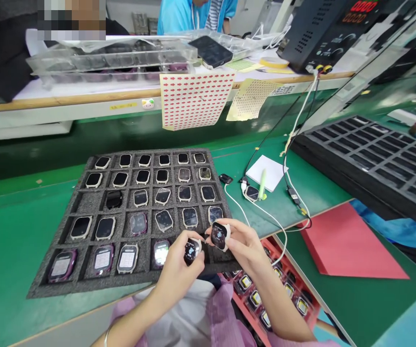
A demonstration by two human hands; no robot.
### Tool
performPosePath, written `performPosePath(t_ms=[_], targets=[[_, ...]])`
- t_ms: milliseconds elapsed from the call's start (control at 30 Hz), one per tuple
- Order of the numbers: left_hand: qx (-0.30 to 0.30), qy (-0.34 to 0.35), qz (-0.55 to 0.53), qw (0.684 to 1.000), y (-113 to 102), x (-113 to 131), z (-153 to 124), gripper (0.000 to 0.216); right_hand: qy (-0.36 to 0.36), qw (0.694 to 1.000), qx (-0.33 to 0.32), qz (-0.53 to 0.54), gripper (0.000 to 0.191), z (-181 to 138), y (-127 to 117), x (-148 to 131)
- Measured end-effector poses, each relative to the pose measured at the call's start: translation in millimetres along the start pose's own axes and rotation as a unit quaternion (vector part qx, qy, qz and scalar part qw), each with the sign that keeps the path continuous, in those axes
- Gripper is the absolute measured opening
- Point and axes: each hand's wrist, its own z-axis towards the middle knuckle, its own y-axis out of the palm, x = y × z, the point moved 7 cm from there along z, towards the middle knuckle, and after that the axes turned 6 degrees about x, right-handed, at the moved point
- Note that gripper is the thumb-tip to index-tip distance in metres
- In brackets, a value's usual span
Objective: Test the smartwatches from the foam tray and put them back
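My left hand [183, 260] is closed around a smartwatch body [192, 250] whose dark screen is lit with a small blue and white graphic. A second smartwatch body [220, 235], pale-cased with a similar lit screen, is pinched in my right hand [246, 243]. Both hands are over the front right part of a dark foam tray [92, 202]. Strapless watch bodies lie in its compartments, most with black screens. Along the front row, several screens glow, among them a purple-cased watch [62, 265] and a silver-cased one [127, 258].
Right of the tray, white cables run past a watch on a charger [251, 193], a green pen [262, 180] and white paper [267, 172]. A red tray of watch parts [254, 299] sits below the table edge. Black trays [374, 154], a red folder [348, 246] and another person's arm are farther right.
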Motion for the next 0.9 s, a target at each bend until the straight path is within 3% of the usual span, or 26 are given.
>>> performPosePath(t_ms=[533,900], targets=[[0.008,0.011,0.006,1.0,-1.6,2.6,-1.3,0.018,-0.002,0.999,0.046,-0.007,0.035,-4.0,0.8,-1.4],[0.005,0.017,-0.002,1.0,-1.5,0.6,-2.6,0.018,0.006,1.0,0.026,-0.006,0.036,-5.1,1.7,0.7]])
